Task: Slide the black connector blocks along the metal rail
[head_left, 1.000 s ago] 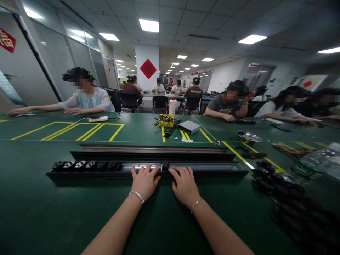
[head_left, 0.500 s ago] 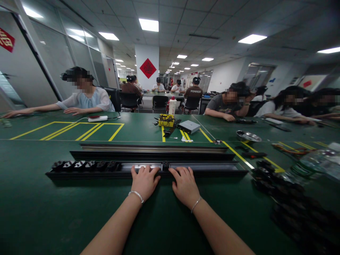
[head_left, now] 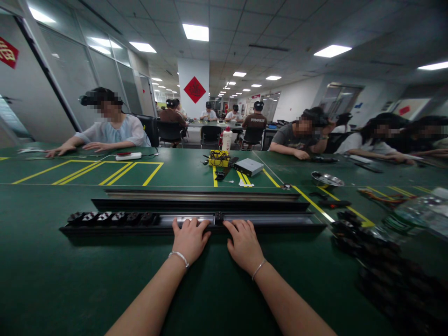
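Observation:
A long black channel rail (head_left: 280, 228) lies crosswise in front of me. Several black socket modules (head_left: 119, 218) sit side by side in its left end, some with light faces. A single small black module (head_left: 219, 217) stands in the groove near the middle. Left of that module, my left hand (head_left: 191, 240) has its fingers bent over the rail's near wall, thumb low at the front. My right hand (head_left: 245, 242) holds the rail the same way just right of the module. Their fingertips are partly hidden inside the groove.
Two more long strips (head_left: 199, 204) lie behind the rail. A pile of black modules (head_left: 392, 270) and a plastic bottle (head_left: 402, 219) are at right. Farther back are a metal bowl (head_left: 327, 179), a grey box (head_left: 248, 167) and a yellow cable holder (head_left: 219, 158). Co-workers sit around the table.
Both my hands and the rail stay practically still. At the far left, a co-worker's outstretched hand has drawn inward across the table.

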Motion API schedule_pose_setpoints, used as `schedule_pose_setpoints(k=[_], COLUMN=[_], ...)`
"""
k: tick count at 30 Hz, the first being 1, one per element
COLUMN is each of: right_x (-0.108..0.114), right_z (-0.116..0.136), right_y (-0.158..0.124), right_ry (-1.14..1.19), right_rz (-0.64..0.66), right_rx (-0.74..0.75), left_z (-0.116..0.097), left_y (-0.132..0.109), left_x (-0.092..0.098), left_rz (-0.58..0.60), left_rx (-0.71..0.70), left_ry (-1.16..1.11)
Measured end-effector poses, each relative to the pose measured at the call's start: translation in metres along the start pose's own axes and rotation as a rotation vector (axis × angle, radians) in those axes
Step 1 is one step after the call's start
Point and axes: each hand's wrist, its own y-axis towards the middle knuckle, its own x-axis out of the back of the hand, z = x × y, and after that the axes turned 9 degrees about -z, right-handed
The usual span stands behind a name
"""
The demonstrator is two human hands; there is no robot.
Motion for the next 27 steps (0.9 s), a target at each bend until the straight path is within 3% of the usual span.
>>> schedule_pose_setpoints(k=[27], right_x=[-0.0009], right_z=[-0.0006], right_y=[-0.0001], right_ry=[-0.017], right_rz=[-0.013], right_rx=[0.003], left_z=[0.0004], left_y=[-0.0004], left_x=[0.0004], left_rz=[0.005], left_rx=[0.006], left_ry=[-0.005])
